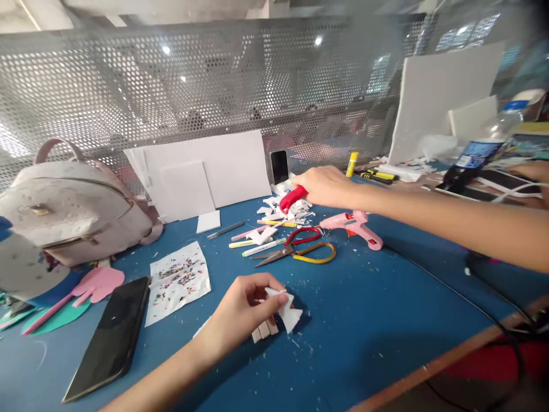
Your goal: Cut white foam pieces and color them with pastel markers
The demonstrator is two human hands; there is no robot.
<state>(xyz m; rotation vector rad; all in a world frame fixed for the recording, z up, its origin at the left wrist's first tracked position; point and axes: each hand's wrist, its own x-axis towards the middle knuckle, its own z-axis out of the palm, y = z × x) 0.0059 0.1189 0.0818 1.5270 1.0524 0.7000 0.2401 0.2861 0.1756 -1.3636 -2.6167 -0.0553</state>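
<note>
My left hand [246, 306] is low over the blue table, thumb and fingers pinching a small, jagged white scrap [290, 312]. A few small pale pink strips [263, 331] lie side by side just under those fingers. Farther back, my right hand [323, 186] reaches over a heap of white offcuts [274, 210], its fingers closed around a red object [293, 199] whose kind I cannot make out. Below that hand lie scissors [295, 247] with one red and one yellow handle, and a pink hot glue gun [354, 225] rests to their right.
Pens [263, 247] lie behind the scissors. A phone [109, 337], a speckled paper sheet [180, 277] and a white backpack [81, 206] occupy the left. White boards [235, 169] lean on the perforated screen. At right are a bottle [480, 149], a trailing cord [446, 297] and another person's hand [534, 171].
</note>
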